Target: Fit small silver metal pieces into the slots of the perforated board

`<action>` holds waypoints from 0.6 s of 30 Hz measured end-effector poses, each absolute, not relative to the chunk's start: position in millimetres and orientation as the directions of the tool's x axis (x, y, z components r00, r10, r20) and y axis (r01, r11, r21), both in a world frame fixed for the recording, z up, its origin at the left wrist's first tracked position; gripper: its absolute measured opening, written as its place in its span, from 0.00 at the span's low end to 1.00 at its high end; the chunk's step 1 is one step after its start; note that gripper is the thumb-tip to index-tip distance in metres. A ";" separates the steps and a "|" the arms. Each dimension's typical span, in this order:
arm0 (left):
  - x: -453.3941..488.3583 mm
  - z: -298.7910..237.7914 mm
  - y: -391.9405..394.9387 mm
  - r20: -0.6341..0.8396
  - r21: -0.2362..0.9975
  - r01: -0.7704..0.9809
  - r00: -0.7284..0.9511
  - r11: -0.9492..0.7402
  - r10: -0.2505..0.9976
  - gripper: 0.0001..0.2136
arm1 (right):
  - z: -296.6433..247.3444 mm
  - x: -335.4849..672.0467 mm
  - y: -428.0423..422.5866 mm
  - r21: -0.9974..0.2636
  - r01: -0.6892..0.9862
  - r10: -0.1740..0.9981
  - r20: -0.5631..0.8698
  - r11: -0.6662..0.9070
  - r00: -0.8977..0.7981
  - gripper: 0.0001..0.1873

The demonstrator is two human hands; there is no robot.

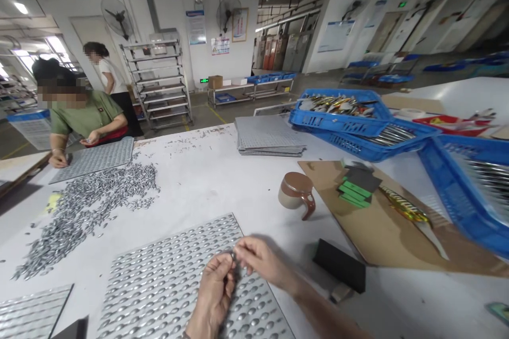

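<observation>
My left hand [214,286] is closed, its fingers curled and the thumb and forefinger pinched together. Right beside it, my right hand [258,259] is closed in a pinch too. Their fingertips meet on a small dark metal piece [233,257], mostly covered by the fingers. Both hands are above a grey board [159,265] set with rows of shiny oval metal pieces. A large heap of loose oval metal pieces [95,196] lies on the white table to the left.
A brown lidded mug [294,193] stands beyond my right hand. Nearby are a black block [340,265], green-and-black blocks [358,188] and a fish-shaped lure [405,204] on brown cardboard [382,243]. Stacked boards [268,135] and blue baskets [338,122] stand farther back. A co-worker [83,111] handles another board.
</observation>
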State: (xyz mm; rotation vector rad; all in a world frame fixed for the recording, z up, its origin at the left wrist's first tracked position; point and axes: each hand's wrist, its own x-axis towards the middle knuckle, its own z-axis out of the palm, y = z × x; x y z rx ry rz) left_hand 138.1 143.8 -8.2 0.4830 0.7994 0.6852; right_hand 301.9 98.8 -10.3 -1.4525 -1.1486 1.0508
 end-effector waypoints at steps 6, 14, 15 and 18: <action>148.5 -8.4 132.5 -0.443 0.680 -0.319 0.538 0.660 0.717 0.23 | -21.4 295.4 82.1 -0.995 -0.009 0.976 -0.099 -0.099 0.194 0.14; 144.0 -6.4 144.7 -0.589 0.622 -0.338 0.391 0.706 0.707 0.03 | -43.3 329.7 138.2 -0.889 0.406 0.882 0.006 -0.211 0.471 0.11; 143.0 -5.1 144.9 -0.604 0.613 -0.338 0.382 0.714 0.699 0.02 | -45.8 331.0 143.1 -0.879 0.421 0.879 0.003 -0.225 0.477 0.10; 140.8 -2.0 143.0 -0.635 0.591 -0.341 0.362 0.731 0.682 0.06 | -50.1 333.9 151.0 -0.834 0.474 0.870 -0.013 -0.281 0.493 0.10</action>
